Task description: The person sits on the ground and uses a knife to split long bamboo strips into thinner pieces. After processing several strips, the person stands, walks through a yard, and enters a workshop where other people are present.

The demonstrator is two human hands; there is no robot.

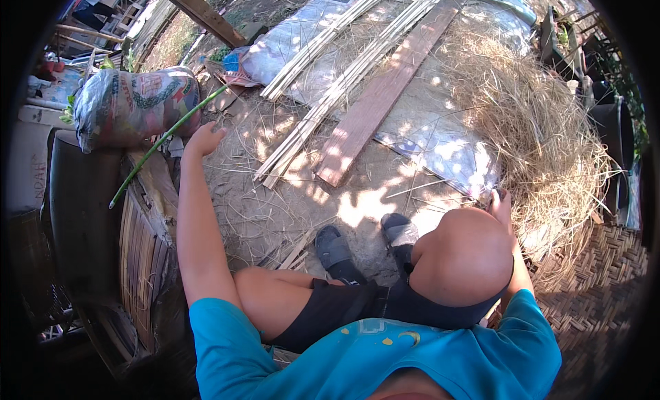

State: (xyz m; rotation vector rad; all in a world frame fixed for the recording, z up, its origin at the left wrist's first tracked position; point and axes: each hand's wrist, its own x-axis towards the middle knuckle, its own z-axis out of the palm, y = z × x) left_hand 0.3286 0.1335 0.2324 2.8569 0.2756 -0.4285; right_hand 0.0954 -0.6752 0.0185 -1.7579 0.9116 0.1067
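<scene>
Stretched out at the left, my left hand (204,139) has its fingers loosely apart, with nothing visible in them. It is close to a long green stalk (167,134) that slants past a stuffed plastic sack (139,101). On the other side, my right hand (502,207) is low beside my raised knee, which partly hides it. Its fingers are curled at the edge of a big heap of dry grass (543,146), by the corner of a plastic sheet (474,168). Whatever those fingers hold is too small to make out.
Bundles of thin pale strips (330,91) and a reddish wooden plank (385,97) lie lengthwise ahead of my feet. A woven bamboo mat (591,283) is at the right. Stacked bamboo slats (141,276) and a dark rounded object (79,214) stand at the left.
</scene>
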